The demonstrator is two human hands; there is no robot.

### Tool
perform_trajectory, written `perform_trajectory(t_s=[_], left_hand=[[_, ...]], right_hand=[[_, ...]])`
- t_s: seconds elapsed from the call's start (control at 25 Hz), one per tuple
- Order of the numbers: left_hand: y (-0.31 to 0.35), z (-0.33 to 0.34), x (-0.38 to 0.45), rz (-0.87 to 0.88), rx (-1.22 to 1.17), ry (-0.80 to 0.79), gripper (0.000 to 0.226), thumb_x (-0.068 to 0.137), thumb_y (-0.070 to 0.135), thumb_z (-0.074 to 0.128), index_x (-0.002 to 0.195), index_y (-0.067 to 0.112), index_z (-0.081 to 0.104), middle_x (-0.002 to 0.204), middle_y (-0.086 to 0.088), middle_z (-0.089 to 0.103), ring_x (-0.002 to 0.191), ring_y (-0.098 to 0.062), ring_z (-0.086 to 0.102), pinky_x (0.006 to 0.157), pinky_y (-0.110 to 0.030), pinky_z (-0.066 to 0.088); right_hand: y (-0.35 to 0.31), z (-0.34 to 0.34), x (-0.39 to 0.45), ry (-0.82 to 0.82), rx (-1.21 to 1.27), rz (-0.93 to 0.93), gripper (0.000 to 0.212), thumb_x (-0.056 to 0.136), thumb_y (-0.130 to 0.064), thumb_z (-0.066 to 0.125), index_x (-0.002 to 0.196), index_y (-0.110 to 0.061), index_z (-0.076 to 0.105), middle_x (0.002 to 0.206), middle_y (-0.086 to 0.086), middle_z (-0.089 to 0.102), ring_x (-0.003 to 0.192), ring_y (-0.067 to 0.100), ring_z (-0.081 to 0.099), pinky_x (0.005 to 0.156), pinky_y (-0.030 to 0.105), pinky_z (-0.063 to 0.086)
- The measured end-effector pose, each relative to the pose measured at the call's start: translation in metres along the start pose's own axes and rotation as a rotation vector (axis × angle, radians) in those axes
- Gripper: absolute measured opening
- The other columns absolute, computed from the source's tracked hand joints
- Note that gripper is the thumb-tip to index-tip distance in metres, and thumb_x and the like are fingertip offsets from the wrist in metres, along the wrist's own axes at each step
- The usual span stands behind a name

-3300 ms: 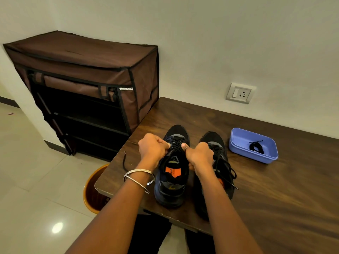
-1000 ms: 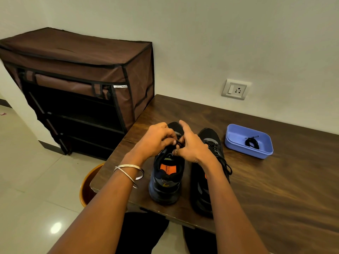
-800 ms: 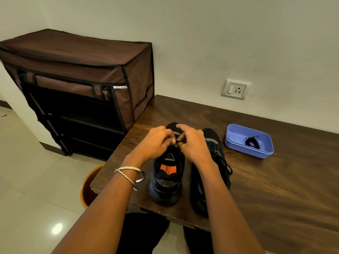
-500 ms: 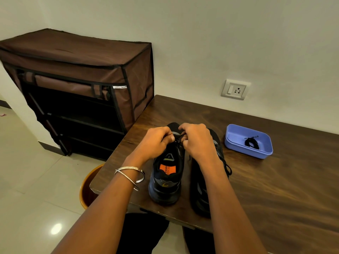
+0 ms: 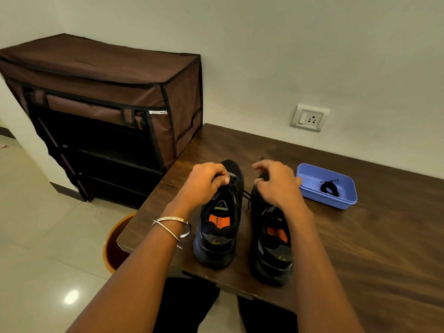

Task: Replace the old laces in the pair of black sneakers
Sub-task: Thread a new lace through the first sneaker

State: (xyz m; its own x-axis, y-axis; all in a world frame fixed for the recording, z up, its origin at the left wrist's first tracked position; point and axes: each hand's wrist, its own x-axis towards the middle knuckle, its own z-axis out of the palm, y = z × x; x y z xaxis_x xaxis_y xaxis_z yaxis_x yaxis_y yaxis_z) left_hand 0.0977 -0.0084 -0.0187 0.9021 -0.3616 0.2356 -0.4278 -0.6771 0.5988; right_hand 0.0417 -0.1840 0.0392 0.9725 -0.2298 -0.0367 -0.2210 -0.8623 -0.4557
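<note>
Two black sneakers stand side by side on the wooden table [image 5: 374, 248], heels toward me. My left hand [image 5: 206, 185] pinches the black lace [image 5: 240, 191] at the top eyelets of the left sneaker [image 5: 216, 239]. One end of that lace hangs loose between the two shoes. My right hand [image 5: 276, 186] hovers over the tongue of the right sneaker [image 5: 271, 251], fingers loosely curled and spread, holding nothing that I can see. The right shoe's laces are hidden under that hand.
A blue plastic tray [image 5: 323, 203] at the right holds a coiled black lace [image 5: 329, 188]. A brown fabric shoe rack [image 5: 108, 87] stands left of the table. An orange bin [image 5: 113, 246] sits on the floor under the table's left corner. A wall socket [image 5: 308, 118] is behind.
Both hands were together on the left sneaker's lace. My right hand has let go and moved right, over the right sneaker. My left hand stays on the lace.
</note>
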Motion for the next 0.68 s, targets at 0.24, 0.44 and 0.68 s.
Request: perform_trajectory(t_s=[0.24,0.44,0.68], left_hand=[[-0.004,-0.009,-0.003,0.077,0.046,0.014,0.009,0.086,0.029,0.069,0.093,0.025,0.073,0.089,0.006,0.066,0.084,-0.013,0.06,0.078,-0.038,0.051],[-0.015,-0.028,-0.008,0.014,0.312,0.038,0.01,0.088,0.038,0.064,0.089,0.037,0.073,0.092,0.011,0.069,0.101,-0.016,0.053,0.088,-0.037,0.029],[-0.032,-0.034,-0.021,-0.257,0.359,-0.206,0.014,0.091,0.037,0.06,0.095,0.049,0.067,0.083,0.021,0.063,0.103,-0.008,0.052,0.095,-0.041,0.025]], right_hand=[[-0.017,0.036,0.008,-0.019,0.004,-0.131,0.01,0.089,-0.023,0.07,0.096,-0.018,0.074,0.103,0.012,0.067,0.096,0.034,0.063,0.087,0.043,0.053],[-0.003,0.033,0.013,-0.077,-0.032,-0.091,0.008,0.09,-0.015,0.068,0.092,-0.01,0.074,0.097,0.013,0.067,0.086,0.031,0.064,0.078,0.036,0.054],[0.01,0.027,0.015,-0.221,-0.036,-0.01,0.012,0.091,-0.016,0.067,0.097,-0.006,0.072,0.101,0.013,0.068,0.092,0.029,0.065,0.082,0.036,0.054]])
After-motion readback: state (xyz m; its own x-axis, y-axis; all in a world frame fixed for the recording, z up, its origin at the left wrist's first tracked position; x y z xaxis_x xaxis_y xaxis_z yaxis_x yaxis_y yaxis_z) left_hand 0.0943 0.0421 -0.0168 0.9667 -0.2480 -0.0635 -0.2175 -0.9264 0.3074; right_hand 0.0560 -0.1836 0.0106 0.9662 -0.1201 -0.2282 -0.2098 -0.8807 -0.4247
